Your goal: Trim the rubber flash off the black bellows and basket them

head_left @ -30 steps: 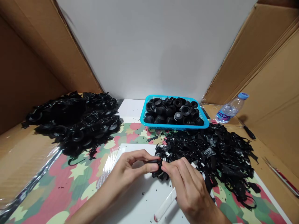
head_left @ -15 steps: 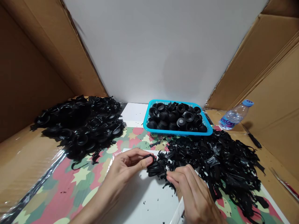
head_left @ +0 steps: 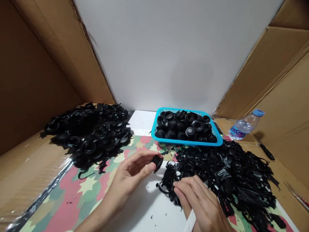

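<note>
Between thumb and fingers, my left hand [head_left: 132, 172] pinches a small ribbed black rubber piece [head_left: 157, 162], tilted above the white board [head_left: 135, 206]. My right hand [head_left: 199, 199] is closed beside the near edge of a heap of black rubber scraps [head_left: 224, 170]. A slim white thing [head_left: 190, 221] sticks out below its palm; its kind is hidden by the hand. The fingertips of that hand are pinched at loose black trimmings [head_left: 166, 183], and whether they grip any I cannot make out.
Behind my hands stands a blue basket [head_left: 185, 142] of ribbed black rubber pieces. At left lies a pile of untrimmed black parts [head_left: 89, 138]. A water bottle [head_left: 246, 125], a black-handled knife [head_left: 266, 151] and a metal tool [head_left: 298, 195] lie right. Cardboard walls [head_left: 280, 80] flank the table.
The black piece has come apart from the loose trimmings and turned upright in my left hand. My right hand has shifted slightly down and right. The view has tilted slightly.
</note>
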`<state>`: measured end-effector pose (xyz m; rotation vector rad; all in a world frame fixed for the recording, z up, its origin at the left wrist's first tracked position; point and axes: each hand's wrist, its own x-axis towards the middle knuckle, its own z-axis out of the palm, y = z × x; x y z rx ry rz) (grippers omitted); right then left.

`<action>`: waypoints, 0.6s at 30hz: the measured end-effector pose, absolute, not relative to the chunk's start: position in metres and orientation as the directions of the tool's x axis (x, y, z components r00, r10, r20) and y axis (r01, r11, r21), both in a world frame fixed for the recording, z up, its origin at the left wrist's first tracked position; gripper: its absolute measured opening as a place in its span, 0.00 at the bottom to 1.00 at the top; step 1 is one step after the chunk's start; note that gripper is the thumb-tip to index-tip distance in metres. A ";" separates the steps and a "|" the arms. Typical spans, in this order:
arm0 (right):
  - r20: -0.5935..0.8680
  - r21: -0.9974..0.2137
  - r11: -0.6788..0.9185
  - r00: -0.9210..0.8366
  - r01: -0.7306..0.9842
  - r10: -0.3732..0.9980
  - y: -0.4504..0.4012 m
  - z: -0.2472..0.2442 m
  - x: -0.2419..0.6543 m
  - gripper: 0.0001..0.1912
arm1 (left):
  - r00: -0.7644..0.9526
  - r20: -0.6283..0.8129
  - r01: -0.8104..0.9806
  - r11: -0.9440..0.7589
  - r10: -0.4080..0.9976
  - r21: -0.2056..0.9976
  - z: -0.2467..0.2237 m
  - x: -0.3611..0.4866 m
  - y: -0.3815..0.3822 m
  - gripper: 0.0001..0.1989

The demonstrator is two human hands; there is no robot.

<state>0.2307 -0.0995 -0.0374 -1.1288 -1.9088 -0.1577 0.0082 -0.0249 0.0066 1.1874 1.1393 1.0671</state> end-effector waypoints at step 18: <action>0.652 -0.663 0.615 -0.074 0.427 0.754 -0.108 -0.003 0.258 0.05 | 0.323 0.100 0.173 -0.162 0.941 0.971 -0.007 0.024 -0.047 0.08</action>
